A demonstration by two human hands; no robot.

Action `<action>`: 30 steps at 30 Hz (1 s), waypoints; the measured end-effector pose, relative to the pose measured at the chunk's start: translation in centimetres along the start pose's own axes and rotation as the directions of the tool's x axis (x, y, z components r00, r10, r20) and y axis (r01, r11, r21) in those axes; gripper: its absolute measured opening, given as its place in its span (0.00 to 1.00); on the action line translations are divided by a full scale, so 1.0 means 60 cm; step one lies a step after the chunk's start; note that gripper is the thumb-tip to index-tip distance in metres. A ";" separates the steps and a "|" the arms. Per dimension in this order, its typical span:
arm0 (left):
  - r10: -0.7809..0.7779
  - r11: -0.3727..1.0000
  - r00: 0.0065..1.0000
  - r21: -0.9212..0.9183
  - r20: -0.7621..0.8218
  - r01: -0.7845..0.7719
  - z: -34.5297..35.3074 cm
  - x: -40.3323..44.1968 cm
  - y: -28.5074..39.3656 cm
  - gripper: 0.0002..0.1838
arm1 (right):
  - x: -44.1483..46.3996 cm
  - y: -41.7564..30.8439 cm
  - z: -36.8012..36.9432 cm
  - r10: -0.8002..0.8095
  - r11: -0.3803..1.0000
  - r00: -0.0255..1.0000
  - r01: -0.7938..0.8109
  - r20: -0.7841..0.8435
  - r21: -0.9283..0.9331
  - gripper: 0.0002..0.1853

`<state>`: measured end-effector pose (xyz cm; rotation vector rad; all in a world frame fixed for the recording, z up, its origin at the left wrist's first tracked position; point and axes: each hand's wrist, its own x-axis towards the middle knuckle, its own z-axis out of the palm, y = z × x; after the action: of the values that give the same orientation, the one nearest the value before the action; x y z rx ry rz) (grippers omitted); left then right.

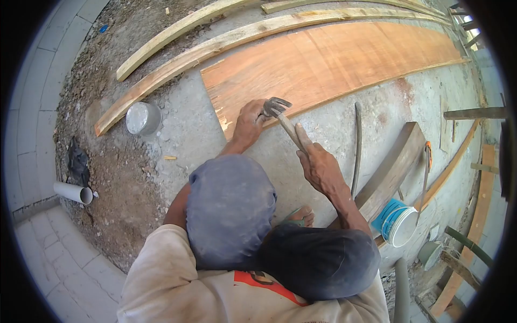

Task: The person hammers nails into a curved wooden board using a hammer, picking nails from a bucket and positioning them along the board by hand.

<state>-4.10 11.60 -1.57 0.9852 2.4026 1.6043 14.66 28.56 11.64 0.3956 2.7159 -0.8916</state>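
Observation:
My right hand [320, 166] is wrapped around the wooden handle of a claw hammer [290, 129], its index finger stretched along the handle. The steel hammer head is beside the fingertips of my left hand [251, 121]. That hand is closed at the near edge of a long plywood sheet [328, 62], which lies on the concrete floor. The hammer head and the fingers hide whatever is pinched there. Below, a grey-blue cap and a dark cap brim block part of the view of my arms.
Long timber strips [215, 43] lie beyond the plywood. A grey can [143, 118] stands at left, near a white pipe [72, 192]. At right are a thick wooden beam [390, 167], a metal rod [357, 145] and a blue bucket [396, 223].

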 end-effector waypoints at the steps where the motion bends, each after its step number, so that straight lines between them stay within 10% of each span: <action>1: -0.054 0.997 0.998 0.048 0.039 0.052 -0.002 0.002 -0.004 0.06 | 0.003 -0.004 -0.009 -0.001 1.000 1.000 0.001 -0.003 -0.007 0.42; 3: -0.124 0.989 0.989 0.094 0.078 0.117 -0.001 -0.004 -0.013 0.07 | -0.006 -0.011 -0.026 -0.265 0.942 0.920 0.312 -0.290 0.127 0.44; 8: -0.014 0.998 0.999 -0.058 -0.030 0.012 -0.010 -0.001 -0.003 0.24 | -0.024 -0.051 -0.056 -0.077 0.813 0.867 0.340 -0.492 0.472 0.45; 10: -0.031 0.999 0.999 -0.031 -0.016 0.030 -0.010 -0.005 -0.010 0.27 | -0.010 0.001 -0.007 -0.223 0.869 0.826 0.410 -0.518 0.278 0.46; 11: -0.046 0.999 0.999 -0.004 -0.003 0.046 -0.011 -0.006 -0.012 0.29 | 0.004 0.022 0.006 -0.345 0.907 0.811 0.418 -0.472 0.056 0.46; 12: -0.047 0.999 0.999 -0.007 -0.004 0.046 -0.012 -0.007 -0.011 0.29 | 0.008 0.010 -0.024 -0.032 0.992 0.999 0.037 0.043 -0.118 0.46; 21: -0.017 1.000 0.999 -0.016 -0.036 0.017 -0.012 -0.007 -0.009 0.32 | -0.015 -0.032 -0.040 -0.093 0.895 0.886 0.274 -0.454 0.351 0.44; 24: 0.004 1.000 0.999 0.005 -0.052 -0.003 -0.013 -0.004 -0.013 0.33 | 0.008 0.029 0.024 -0.347 0.914 0.824 0.404 -0.448 0.034 0.47; 25: -0.022 1.000 0.997 -0.009 -0.067 0.021 -0.012 -0.006 -0.005 0.34 | 0.010 0.043 0.021 -0.088 0.974 0.996 0.093 0.036 -0.206 0.47; 28: 0.008 1.000 0.995 -0.001 -0.103 -0.009 -0.008 0.016 -0.010 0.36 | 0.020 0.038 -0.008 -0.069 0.988 0.997 0.073 0.028 -0.139 0.44; 30: 0.001 1.000 0.997 0.021 -0.079 0.001 -0.006 -0.014 -0.013 0.36 | -0.005 0.009 -0.012 -0.158 0.973 0.955 0.194 -0.250 0.128 0.42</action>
<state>-3.96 10.66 -2.31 0.9428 2.4748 1.6517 15.01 29.37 12.01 0.3096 2.9497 -1.1739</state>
